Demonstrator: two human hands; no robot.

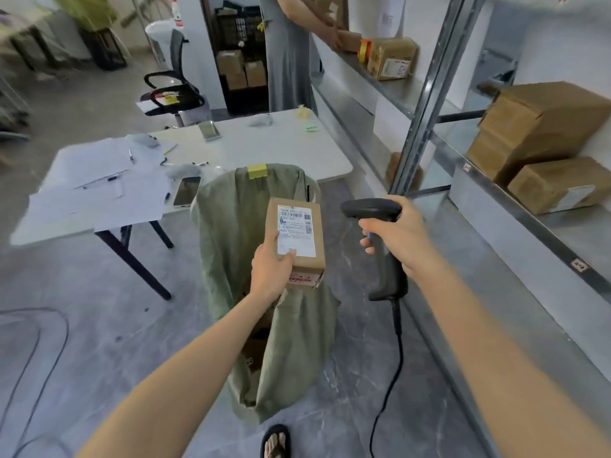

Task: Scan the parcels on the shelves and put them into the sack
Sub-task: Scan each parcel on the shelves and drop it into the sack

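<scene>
My left hand [269,271] holds a small brown parcel [297,239] with its white label facing up, right over the open green sack [228,246] standing on the floor. My right hand [401,236] grips a black corded barcode scanner [380,233] just right of the parcel, its head turned toward the label. Inside the sack, brown boxes [253,355] show through the opening. More brown parcels [542,140] sit on the metal shelf [529,223] at the right.
A white folding table [264,150] with papers, pens and two phones stands behind the sack. Another person [291,51] handles boxes at the far shelf. An office chair [172,90] is beyond the table. The scanner's cable [393,375] hangs to the floor.
</scene>
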